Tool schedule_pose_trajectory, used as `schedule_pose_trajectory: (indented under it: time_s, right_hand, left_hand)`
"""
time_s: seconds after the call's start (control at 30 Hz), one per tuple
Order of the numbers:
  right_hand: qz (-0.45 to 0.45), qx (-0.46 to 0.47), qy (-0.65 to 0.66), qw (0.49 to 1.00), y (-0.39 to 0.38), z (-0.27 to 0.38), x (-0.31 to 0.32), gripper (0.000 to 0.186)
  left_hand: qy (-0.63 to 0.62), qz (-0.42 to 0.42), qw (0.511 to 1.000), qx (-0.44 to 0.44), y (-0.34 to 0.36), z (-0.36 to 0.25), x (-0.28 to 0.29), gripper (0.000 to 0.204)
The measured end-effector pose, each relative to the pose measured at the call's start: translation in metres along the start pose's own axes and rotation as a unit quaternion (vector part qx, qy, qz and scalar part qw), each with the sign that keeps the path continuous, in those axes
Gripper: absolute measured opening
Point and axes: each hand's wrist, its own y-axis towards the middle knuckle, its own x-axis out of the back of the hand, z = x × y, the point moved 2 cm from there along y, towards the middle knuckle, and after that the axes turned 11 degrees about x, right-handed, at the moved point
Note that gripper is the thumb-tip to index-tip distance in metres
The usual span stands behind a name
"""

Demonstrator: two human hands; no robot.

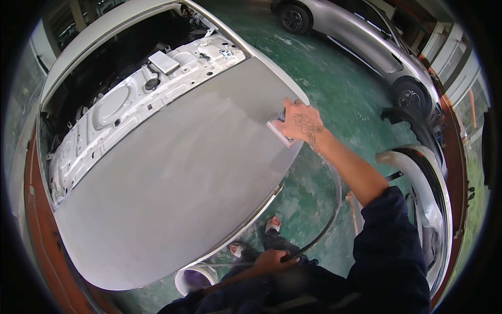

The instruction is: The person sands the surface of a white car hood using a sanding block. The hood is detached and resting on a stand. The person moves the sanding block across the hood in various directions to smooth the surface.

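Note:
A car's broad trunk lid (172, 172), coated in dull grey with lighter smeared patches, fills the middle of the head view. At its right edge my right hand (302, 123) is closed over a flat rectangular sanding block (281, 134), whose pale, pinkish edge shows against the panel. The palm and fingers hide most of the block's top. A dark flexible hose (334, 209) curves down from beneath my right wrist. Low in front of my body, my left hand (275, 260) is wrapped round this hose, clear of the panel.
A white bucket (181, 285), purplish inside, stands below the panel's near edge. Beyond the lid lies the stripped white rear deck (115, 102). A silver car (361, 39) is parked at the far right; loose bumper parts (436, 209) rest on the green floor (361, 115).

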Motion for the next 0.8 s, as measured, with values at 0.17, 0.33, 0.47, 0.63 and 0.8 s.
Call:
schedule_pose_trajectory:
  time_s: [0.17,0.33,0.47,0.63,0.8]
  right_hand:
    - [-0.015,0.065,0.012,0.998,-0.032,0.043,-0.004,0.054]
    - [0.009,0.218,0.050,0.975,-0.090,0.124,-0.009,0.052]
    - [0.000,0.189,0.068,0.980,-0.086,0.096,-0.011,0.052]
    - [-0.029,0.095,0.001,0.995,-0.046,0.009,-0.010,0.057]
    - [-0.040,0.098,-0.005,0.994,0.012,-0.060,-0.017,0.059]
  left_hand:
    - [0.036,0.067,0.997,-0.018,0.007,0.005,-0.006,0.065]
    - [0.073,0.101,0.990,-0.060,0.015,-0.001,-0.021,0.064]
    - [0.080,0.109,0.989,-0.056,0.019,-0.008,-0.027,0.064]
    - [0.052,0.088,0.995,-0.020,0.035,-0.019,-0.020,0.068]
    - [-0.021,0.029,0.999,0.012,0.080,-0.033,-0.015,0.069]
